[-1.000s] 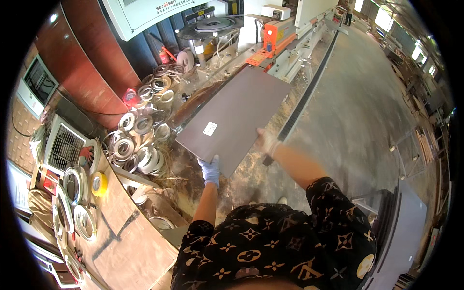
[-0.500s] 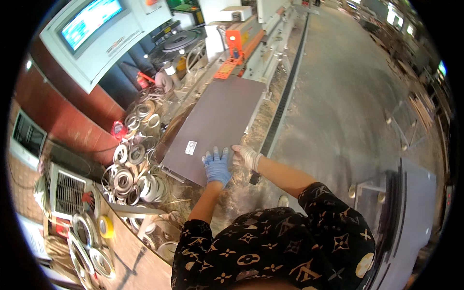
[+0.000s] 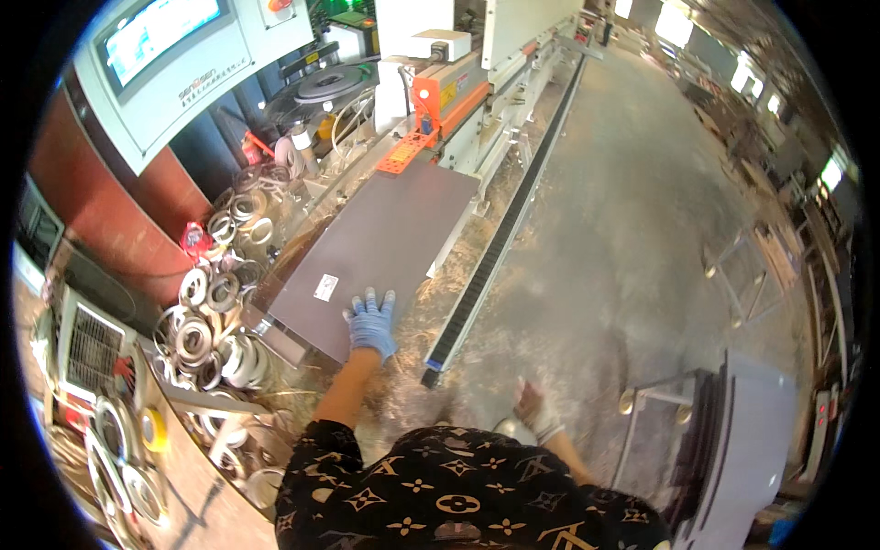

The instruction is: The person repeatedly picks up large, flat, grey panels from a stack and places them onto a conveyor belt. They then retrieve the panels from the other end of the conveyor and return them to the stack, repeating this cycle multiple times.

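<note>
A flat brown panel [image 3: 385,229] with a small white label [image 3: 325,288] lies on the bed of a machine. Its far end reaches an orange perforated plate [image 3: 403,153]. My left hand [image 3: 371,326], in a blue glove, rests palm down on the panel's near right part with its fingers spread. Away from the panel, my right hand [image 3: 537,409] in a whitish glove hangs low over the floor, close to my body. Motion blurs its fingers, and nothing can be made out in it.
Rolls of edge-banding tape [image 3: 194,339] are heaped left of the panel. A control cabinet with a lit screen [image 3: 160,38] stands at the far left. A dark-topped rail [image 3: 500,247] runs along the machine's right. At lower right, grey panels [image 3: 747,440] stand beside a wheeled frame [image 3: 655,403].
My right hand has left the panel's right edge and dropped back toward my body. My left hand stays on the panel. The whole view has shifted, so the machine appears farther left.
</note>
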A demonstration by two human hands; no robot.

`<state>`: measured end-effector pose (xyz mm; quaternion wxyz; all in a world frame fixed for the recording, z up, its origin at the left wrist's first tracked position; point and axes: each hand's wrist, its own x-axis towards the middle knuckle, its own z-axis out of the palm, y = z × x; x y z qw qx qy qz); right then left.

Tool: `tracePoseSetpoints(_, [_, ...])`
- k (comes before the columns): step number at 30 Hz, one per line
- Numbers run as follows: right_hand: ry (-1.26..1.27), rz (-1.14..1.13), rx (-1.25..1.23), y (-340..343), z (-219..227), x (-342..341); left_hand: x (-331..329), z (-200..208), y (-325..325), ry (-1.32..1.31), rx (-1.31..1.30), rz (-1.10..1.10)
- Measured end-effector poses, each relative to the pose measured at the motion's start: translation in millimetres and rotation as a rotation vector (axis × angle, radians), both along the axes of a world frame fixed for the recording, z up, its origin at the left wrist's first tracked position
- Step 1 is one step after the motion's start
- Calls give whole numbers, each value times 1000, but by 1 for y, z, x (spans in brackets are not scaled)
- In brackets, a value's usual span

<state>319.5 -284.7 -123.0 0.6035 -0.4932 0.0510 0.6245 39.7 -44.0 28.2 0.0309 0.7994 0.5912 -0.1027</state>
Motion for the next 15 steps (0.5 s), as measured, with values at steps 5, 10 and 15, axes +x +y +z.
tracePoseSetpoints(5, [474,-136,-43,-47,-39,35,13,-7,7,0,-11,38])
tracePoseSetpoints(10, [292,-30,-104,-33,-35,78,16,-7,8,103,-35,57])
tracePoseSetpoints(15, [198,-69,-30,-28,-17,114,27,2,12,104,-43,74])
